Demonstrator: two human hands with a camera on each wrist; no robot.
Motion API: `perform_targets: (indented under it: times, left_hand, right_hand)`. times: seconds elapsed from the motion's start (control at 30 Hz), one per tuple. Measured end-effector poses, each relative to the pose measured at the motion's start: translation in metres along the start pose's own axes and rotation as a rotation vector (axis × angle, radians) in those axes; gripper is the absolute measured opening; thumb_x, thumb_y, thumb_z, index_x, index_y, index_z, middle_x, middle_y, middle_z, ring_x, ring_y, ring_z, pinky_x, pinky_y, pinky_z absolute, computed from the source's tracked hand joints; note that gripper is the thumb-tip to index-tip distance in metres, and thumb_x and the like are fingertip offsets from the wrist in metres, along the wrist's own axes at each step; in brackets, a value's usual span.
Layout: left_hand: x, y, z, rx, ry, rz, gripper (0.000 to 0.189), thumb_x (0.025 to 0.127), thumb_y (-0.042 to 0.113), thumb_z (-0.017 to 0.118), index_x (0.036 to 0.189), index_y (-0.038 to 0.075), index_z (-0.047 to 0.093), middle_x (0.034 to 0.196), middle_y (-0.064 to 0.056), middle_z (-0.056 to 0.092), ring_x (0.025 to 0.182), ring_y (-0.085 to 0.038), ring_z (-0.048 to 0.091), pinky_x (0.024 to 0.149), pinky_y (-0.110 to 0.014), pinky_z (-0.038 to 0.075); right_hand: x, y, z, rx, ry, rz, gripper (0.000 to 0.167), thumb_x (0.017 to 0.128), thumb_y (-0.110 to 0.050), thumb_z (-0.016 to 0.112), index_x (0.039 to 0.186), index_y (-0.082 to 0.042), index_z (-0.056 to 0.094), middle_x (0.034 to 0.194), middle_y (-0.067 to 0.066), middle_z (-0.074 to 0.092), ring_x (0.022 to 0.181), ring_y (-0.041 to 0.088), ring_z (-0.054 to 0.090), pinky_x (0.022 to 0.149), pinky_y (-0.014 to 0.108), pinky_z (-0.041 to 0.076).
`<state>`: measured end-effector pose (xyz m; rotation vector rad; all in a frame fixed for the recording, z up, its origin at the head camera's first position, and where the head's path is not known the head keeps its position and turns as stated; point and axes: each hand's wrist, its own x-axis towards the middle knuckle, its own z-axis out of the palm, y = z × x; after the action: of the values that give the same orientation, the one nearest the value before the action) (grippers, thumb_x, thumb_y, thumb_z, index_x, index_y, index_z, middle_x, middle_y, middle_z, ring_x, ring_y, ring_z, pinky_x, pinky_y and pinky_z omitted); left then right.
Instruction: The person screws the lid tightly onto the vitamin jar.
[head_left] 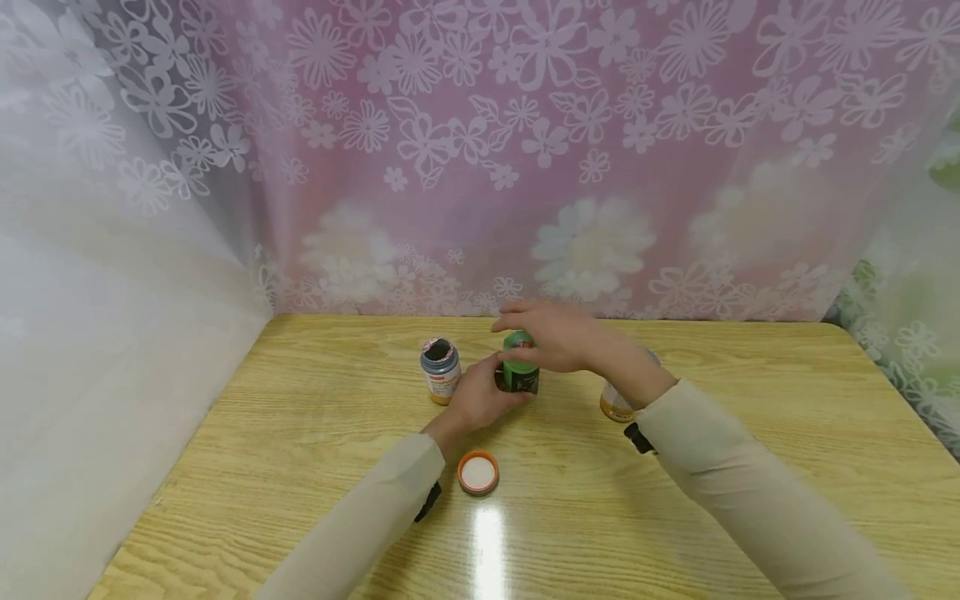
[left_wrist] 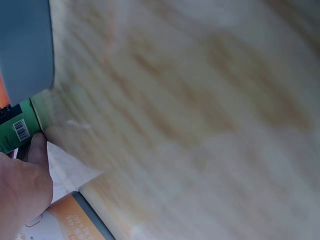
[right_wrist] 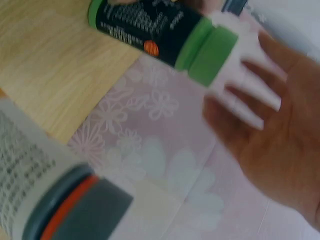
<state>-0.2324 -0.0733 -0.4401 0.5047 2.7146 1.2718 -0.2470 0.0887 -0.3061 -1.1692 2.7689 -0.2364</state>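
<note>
In the head view, a dark bottle with a green lid stands upright near the table's back edge. My left hand grips it low down; in the left wrist view a fingertip lies against its green label with a barcode. Fingers spread, my right hand hovers over the lid. The right wrist view shows a gap between those fingers and the green lid. Just left of my left hand stands an uncapped jar, torn foil around its mouth.
An upturned orange-rimmed cap lies on the wooden table in front. Another jar, partly hidden by my right forearm, stands to the right; its grey lid shows in the right wrist view. A flowered curtain hangs behind.
</note>
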Motion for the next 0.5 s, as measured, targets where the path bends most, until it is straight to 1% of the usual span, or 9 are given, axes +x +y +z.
perform_targets:
  times: [0.07,0.1,0.2,0.33,0.43,0.5]
  left_hand:
    - [0.0,0.001,0.0,-0.001,-0.002,-0.004,0.062,0.084,0.035,0.075,0.135,0.012,0.048,0.12,-0.002,0.06,0.103,-0.015,0.06,0.085,-0.031,0.05]
    - [0.0,0.001,0.0,0.004,-0.001,-0.005,0.061,0.084,0.035,0.075,0.134,0.011,0.049,0.119,-0.002,0.06,0.102,-0.015,0.06,0.085,-0.031,0.05]
    - [-0.001,0.002,0.0,0.016,0.001,0.0,0.058,0.084,0.034,0.075,0.131,0.012,0.05,0.119,-0.001,0.06,0.102,-0.015,0.06,0.085,-0.031,0.049]
    - [-0.002,0.002,-0.001,0.018,0.003,-0.002,0.055,0.084,0.034,0.075,0.129,0.013,0.052,0.118,-0.001,0.06,0.102,-0.015,0.06,0.085,-0.031,0.049]
    - [-0.003,0.002,-0.001,0.006,0.0,-0.005,0.055,0.084,0.034,0.075,0.129,0.014,0.051,0.117,-0.001,0.061,0.101,-0.015,0.06,0.084,-0.031,0.05]
    - [-0.003,0.003,-0.001,0.003,0.0,-0.003,0.056,0.084,0.034,0.075,0.13,0.014,0.051,0.117,-0.001,0.061,0.101,-0.015,0.061,0.083,-0.031,0.05]
  right_hand:
    - [-0.002,0.003,-0.004,0.058,-0.058,-0.079,0.043,0.095,-0.025,0.063,0.135,-0.014,0.055,0.15,0.012,0.033,0.135,0.032,0.034,0.103,0.05,0.035]
    - [-0.004,0.004,-0.005,0.083,-0.083,-0.101,0.042,0.094,-0.022,0.064,0.135,-0.013,0.055,0.15,0.013,0.034,0.135,0.033,0.034,0.103,0.05,0.034]
    - [-0.005,0.007,-0.006,0.141,-0.113,-0.133,0.038,0.093,-0.015,0.064,0.13,-0.01,0.059,0.141,0.012,0.046,0.129,0.032,0.042,0.1,0.048,0.038]
    - [-0.004,0.006,-0.002,0.149,-0.091,-0.128,0.033,0.093,-0.014,0.065,0.125,-0.007,0.062,0.127,0.009,0.058,0.116,0.028,0.053,0.093,0.043,0.044]
    - [-0.002,0.002,0.001,0.117,-0.05,-0.092,0.032,0.093,-0.014,0.065,0.124,-0.005,0.063,0.123,0.01,0.06,0.111,0.027,0.056,0.089,0.04,0.047]
    - [-0.001,-0.001,0.004,0.085,-0.02,-0.056,0.031,0.093,-0.017,0.064,0.122,-0.005,0.064,0.12,0.01,0.062,0.105,0.025,0.058,0.084,0.037,0.048]
